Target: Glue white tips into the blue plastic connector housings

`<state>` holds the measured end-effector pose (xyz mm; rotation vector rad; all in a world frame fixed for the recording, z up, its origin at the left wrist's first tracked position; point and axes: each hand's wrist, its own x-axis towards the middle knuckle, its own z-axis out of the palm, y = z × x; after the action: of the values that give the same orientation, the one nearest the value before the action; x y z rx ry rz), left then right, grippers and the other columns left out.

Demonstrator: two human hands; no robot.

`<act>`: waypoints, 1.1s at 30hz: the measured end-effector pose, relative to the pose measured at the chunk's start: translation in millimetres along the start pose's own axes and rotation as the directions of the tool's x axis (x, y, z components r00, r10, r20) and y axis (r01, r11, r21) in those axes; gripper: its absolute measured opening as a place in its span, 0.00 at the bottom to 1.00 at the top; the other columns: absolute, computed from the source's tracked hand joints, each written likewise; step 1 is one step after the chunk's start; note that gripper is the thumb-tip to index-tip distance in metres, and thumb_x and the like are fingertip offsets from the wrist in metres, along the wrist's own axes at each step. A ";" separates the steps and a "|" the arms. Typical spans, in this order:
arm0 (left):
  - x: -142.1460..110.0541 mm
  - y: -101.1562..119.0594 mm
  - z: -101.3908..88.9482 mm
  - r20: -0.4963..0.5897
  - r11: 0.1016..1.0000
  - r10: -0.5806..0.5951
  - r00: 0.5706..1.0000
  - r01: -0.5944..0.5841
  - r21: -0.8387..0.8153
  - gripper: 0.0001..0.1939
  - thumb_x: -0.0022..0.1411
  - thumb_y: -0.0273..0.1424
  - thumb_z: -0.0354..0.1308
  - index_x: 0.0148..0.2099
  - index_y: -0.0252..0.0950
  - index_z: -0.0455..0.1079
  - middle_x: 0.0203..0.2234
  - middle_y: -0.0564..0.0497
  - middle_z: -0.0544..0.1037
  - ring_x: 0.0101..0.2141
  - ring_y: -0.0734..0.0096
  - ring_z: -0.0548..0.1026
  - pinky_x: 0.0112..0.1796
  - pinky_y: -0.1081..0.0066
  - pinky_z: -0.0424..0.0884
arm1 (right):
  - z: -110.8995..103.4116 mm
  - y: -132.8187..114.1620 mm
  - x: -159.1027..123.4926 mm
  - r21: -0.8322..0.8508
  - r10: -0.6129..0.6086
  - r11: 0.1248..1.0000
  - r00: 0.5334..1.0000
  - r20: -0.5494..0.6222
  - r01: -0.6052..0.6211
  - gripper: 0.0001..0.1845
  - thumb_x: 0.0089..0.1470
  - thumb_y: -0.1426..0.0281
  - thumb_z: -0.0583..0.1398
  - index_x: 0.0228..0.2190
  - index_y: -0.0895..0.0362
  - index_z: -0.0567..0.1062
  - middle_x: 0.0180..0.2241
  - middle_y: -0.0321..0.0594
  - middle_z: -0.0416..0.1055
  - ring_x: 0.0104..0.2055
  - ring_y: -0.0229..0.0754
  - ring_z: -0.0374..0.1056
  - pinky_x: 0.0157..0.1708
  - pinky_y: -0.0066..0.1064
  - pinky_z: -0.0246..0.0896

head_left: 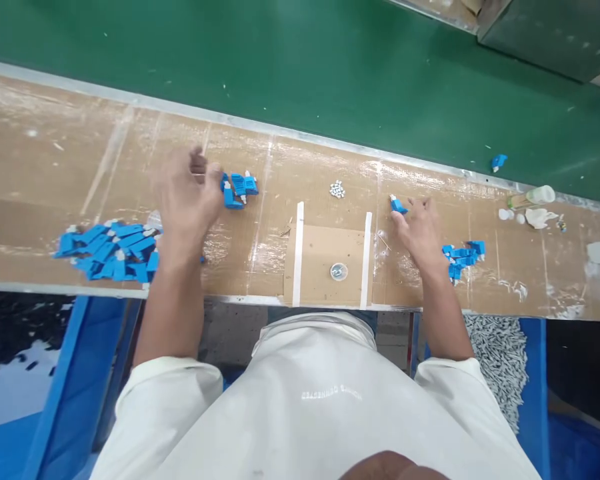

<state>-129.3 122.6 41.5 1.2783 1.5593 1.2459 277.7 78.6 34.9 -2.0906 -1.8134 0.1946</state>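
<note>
My left hand (193, 203) is over the left part of the bench, palm down, fingers bent and slightly blurred. Its thumb side is close to a small group of blue plastic parts with white tips (239, 189); I see nothing held in it. On the other side, my right hand (421, 230) has thumb and forefinger at a single blue plastic part with a white tip (398, 205), apparently pinching it. A large heap of similar blue parts (113, 250) lies left of my left forearm. More blue parts (463, 257) lie beside my right wrist.
Between the hands are a pile of tiny white pieces (337, 189) and a cardboard sheet (325, 247) with white tape strips and a round clear disc (339, 271). A bottle (540, 195) lies at right. Beyond the bench edge is a green surface (280, 67) with one blue part (499, 162).
</note>
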 end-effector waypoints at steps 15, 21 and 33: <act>-104.6 38.6 107.9 0.623 0.860 0.276 0.732 0.101 -0.499 0.25 0.63 0.46 0.67 0.59 0.41 0.78 0.57 0.40 0.78 0.60 0.53 0.74 0.57 0.59 0.73 | -11.9 -66.5 -55.5 0.843 -0.204 0.326 0.839 0.505 -0.428 0.27 0.46 0.43 0.70 0.31 0.54 0.79 0.30 0.40 0.74 0.28 0.39 0.68 0.28 0.33 0.71; -103.9 36.3 111.0 0.759 0.787 0.178 0.626 0.373 -0.492 0.26 0.61 0.49 0.67 0.56 0.41 0.81 0.47 0.43 0.83 0.45 0.58 0.81 0.48 0.61 0.78 | -7.9 -83.0 -61.3 0.783 -0.246 0.184 0.744 0.622 -0.594 0.25 0.43 0.47 0.72 0.30 0.55 0.78 0.28 0.42 0.76 0.25 0.38 0.66 0.17 0.27 0.61; -102.5 3.3 108.4 0.625 0.601 -0.098 0.775 0.546 -0.584 0.24 0.53 0.48 0.74 0.43 0.36 0.77 0.43 0.43 0.84 0.45 0.60 0.83 0.43 0.66 0.80 | 7.5 -58.5 -89.7 0.749 0.009 0.568 0.913 0.407 -0.340 0.27 0.51 0.49 0.70 0.44 0.55 0.82 0.28 0.34 0.73 0.25 0.34 0.63 0.24 0.26 0.62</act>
<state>-3.8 46.3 15.5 0.6313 0.6728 0.9740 206.2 -1.5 37.1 -1.5683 -1.2426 1.2945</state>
